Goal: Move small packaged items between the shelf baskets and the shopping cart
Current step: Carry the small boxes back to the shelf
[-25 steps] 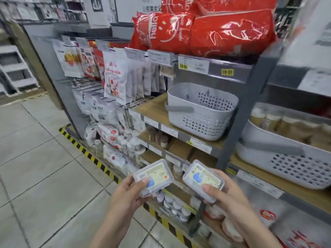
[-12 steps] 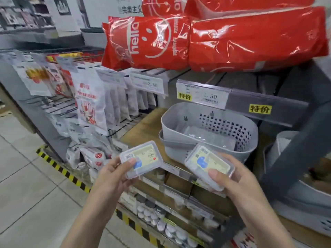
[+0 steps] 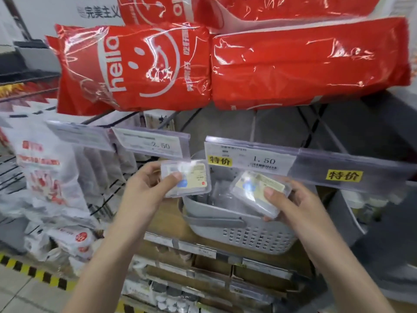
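Observation:
My left hand (image 3: 149, 185) grips a small clear plastic box (image 3: 191, 177) with a cream and blue label, held just left of the grey shelf basket (image 3: 237, 236). My right hand (image 3: 291, 199) grips a second, matching clear box (image 3: 255, 193), tilted and lowered over the basket's open top, under the price rail. The basket stands on a wooden shelf and holds a few clear packs, blurred. No shopping cart is in view.
A clear price rail (image 3: 250, 159) with yellow tags overhangs the basket. Big red "hello" packs (image 3: 135, 66) lie on the shelf above. White bagged goods (image 3: 42, 168) hang at left. Another grey basket (image 3: 345, 213) sits at right. Lower shelves hold small jars.
Both hands have risen and reached forward with their boxes toward the grey basket. The right box is now over the basket's opening. The view has closed in on the shelf.

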The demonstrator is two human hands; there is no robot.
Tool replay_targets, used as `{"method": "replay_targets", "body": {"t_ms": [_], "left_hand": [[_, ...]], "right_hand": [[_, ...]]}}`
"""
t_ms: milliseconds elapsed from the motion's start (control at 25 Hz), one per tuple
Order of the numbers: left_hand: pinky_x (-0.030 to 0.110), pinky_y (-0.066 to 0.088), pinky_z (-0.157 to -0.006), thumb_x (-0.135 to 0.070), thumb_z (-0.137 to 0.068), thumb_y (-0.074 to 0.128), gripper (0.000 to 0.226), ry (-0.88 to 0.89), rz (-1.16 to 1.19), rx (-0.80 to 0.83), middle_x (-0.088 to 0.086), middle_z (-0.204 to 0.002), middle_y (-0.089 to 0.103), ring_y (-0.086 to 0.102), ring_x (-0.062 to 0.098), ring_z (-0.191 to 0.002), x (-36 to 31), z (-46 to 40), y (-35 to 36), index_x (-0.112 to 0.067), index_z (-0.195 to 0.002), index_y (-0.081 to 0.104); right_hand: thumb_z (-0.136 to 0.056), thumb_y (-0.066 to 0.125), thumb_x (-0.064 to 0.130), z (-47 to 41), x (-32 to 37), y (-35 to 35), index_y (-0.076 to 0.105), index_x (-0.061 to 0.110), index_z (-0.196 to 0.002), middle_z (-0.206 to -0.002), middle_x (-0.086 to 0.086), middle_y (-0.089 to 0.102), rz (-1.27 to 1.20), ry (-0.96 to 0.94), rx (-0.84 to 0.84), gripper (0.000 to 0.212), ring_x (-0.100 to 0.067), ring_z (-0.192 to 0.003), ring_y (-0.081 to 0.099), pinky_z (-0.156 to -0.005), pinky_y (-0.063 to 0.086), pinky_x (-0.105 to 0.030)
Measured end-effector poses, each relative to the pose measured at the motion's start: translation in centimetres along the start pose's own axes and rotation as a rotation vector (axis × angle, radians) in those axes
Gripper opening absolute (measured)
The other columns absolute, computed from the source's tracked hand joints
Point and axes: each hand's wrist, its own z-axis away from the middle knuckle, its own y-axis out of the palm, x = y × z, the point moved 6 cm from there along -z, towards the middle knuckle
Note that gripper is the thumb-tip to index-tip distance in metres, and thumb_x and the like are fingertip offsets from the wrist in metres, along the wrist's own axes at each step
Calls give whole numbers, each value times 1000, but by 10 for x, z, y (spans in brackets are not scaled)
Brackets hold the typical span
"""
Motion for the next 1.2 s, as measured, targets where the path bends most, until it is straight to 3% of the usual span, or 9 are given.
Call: {"method": "replay_targets", "body": {"t_ms": [80, 160, 320, 400, 520, 680, 800, 920, 1200], "left_hand": [[10, 46, -60, -13, -83, 69, 9, 119, -220, 4, -8, -79, 71, 66, 3, -72, -7, -15, 6, -15, -92, 66], [16, 41, -56, -23, -82, 70, 6, 201, -490, 29, -11, -70, 65, 61, 7, -67, -11, -25, 15, -20, -82, 65], [13, 31, -52, -23, -82, 68, 14, 342, -794, 94, -9, -68, 55, 50, 3, -63, -11, -35, 35, -18, -85, 56], [17, 33, -56, -27, -81, 66, 20, 377, -921, 115, -3, -79, 60, 58, 13, -71, -8, -38, 42, -15, -96, 59], [24, 33, -58, -32, -83, 62, 30, 436, -1102, 134, 0, -95, 60, 58, 20, -78, -6, -41, 48, -17, -108, 57], [28, 31, -58, -35, -84, 59, 32, 526, -1202, 176, 5, -92, 59, 59, 28, -81, -12, -41, 53, -14, -108, 54], [26, 29, -61, -36, -85, 58, 37, 489, -1251, 246, 4, -89, 54, 59, 28, -90, -10, -45, 55, -16, -115, 50], [26, 29, -62, -35, -87, 57, 36, 484, -1364, 318, 5, -96, 59, 59, 27, -98, -7, -44, 63, -17, -117, 48], [24, 36, -70, -37, -79, 68, 35, 425, -1335, 461, 0, -98, 54, 50, 15, -88, -1, -57, 66, -22, -106, 51]], "right_hand": [[-89, 60, 13, -19, -5, 8, 65, 21, -92, -84, 5, 73, 69, 25, -11, 10, -10, -72, 68, -63, 59, -33], [-90, 61, 16, -34, -9, 17, 64, 22, -90, -88, 2, 71, 178, 54, -13, 8, -19, -70, 68, -68, 59, -40], [-89, 61, 25, -58, -17, 39, 60, 18, -104, -86, -2, 65, 440, 90, 83, 16, -21, -63, 67, -70, 58, -47], [-87, 63, 27, -69, -23, 51, 59, 15, -104, -86, -7, 65, 487, 136, 138, 22, -20, -63, 66, -68, 57, -52], [-89, 60, 16, -82, -29, 70, 59, 11, -90, -82, -11, 63, 440, 225, 232, 5, -18, -64, 61, -57, 57, -34], [-93, 53, 9, -91, -33, 95, 58, 8, -106, -90, -7, 57, 362, 343, 334, 15, -12, -70, 56, -44, 48, -14], [-91, 57, 14, -89, -37, 106, 56, 14, -89, -77, 0, 53, 599, 323, 430, 3, -9, -65, 52, -45, 48, -18], [-87, 64, 23, -88, -40, 109, 54, 21, -70, -62, 5, 53, 878, 258, 533, 20, -8, -54, 51, -45, 40, -18], [-83, 72, 25, -85, -41, 99, 56, 19, -75, -66, 3, 52, 658, 348, 529, 19, -3, -48, 51, -39, 39, -12]]}}
